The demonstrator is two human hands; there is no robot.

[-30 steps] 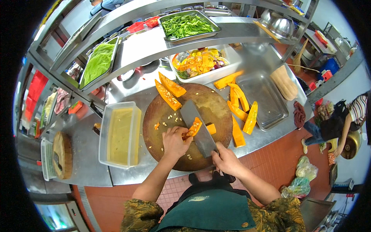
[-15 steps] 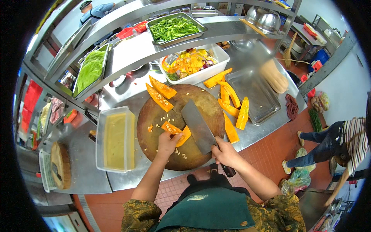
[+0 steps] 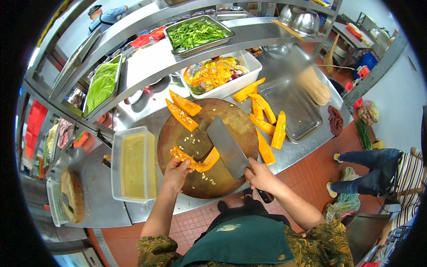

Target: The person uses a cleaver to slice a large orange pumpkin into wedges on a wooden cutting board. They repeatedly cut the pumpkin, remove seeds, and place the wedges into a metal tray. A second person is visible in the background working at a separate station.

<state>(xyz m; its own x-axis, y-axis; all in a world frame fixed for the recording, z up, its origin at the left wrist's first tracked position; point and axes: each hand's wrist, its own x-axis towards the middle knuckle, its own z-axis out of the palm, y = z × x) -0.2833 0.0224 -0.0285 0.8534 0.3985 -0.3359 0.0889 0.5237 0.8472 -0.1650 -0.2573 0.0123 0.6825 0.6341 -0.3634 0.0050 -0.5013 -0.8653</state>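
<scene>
On the round wooden chopping block [image 3: 231, 113], my right hand [image 3: 260, 174] grips the handle of a cleaver [image 3: 226, 144]. Its broad blade lies slanted over the block's middle. My left hand [image 3: 176, 171] pinches a seedy strip of pumpkin flesh [image 3: 181, 153] between thumb and fingers. The strip's lower end meets a pumpkin wedge [image 3: 209, 161] beside the blade; whether they are still joined I cannot tell. Two more seeded pumpkin wedges [image 3: 182, 115] rest at the block's far left. Loose seeds [image 3: 207, 178] are scattered over the wood.
Left of the block stands a clear plastic tub of yellowish liquid [image 3: 133, 162]. Cut pumpkin pieces [image 3: 279, 130], a metal tray [image 3: 291, 109] and a butternut squash [image 3: 313, 86] lie to the right. Behind is a white tub of peelings [image 3: 227, 92], under a steel shelf [image 3: 249, 38]. A person [image 3: 378, 171] stands at right.
My left hand has moved left and slightly down, drawing the seedy strip away from the wedge's outer end. The cleaver has barely moved. The person at right has shifted position.
</scene>
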